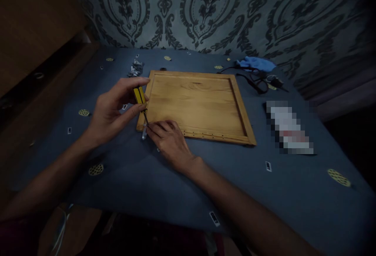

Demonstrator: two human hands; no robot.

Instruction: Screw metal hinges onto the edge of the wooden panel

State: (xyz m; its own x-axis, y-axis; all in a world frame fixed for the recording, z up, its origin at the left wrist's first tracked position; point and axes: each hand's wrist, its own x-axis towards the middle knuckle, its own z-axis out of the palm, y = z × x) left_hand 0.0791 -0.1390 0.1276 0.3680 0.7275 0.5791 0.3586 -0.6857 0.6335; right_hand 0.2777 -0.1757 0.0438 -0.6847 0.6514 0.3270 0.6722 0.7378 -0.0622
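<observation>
My left hand point(113, 109) is closed around the yellow-and-black handle of a screwdriver point(140, 95). The shaft points down at the near left corner of a framed wooden panel point(194, 103), which lies flat with its recessed side up. At that corner a small metal hardware piece point(143, 132) sticks out past the frame's edge, beside the screwdriver tip. My right hand point(170, 142) rests over the near rail, its fingertips bunched close to the tip. What those fingertips pinch, if anything, is hidden. A row of small dark holes runs along the near rail.
A small pile of metal hardware point(135, 69) lies behind the panel's left side. To the right are dark glasses point(255, 81), a blue cloth point(255, 64) and a blurred-out flat object point(290, 128). The blue-covered table point(241, 193) meets a patterned wall.
</observation>
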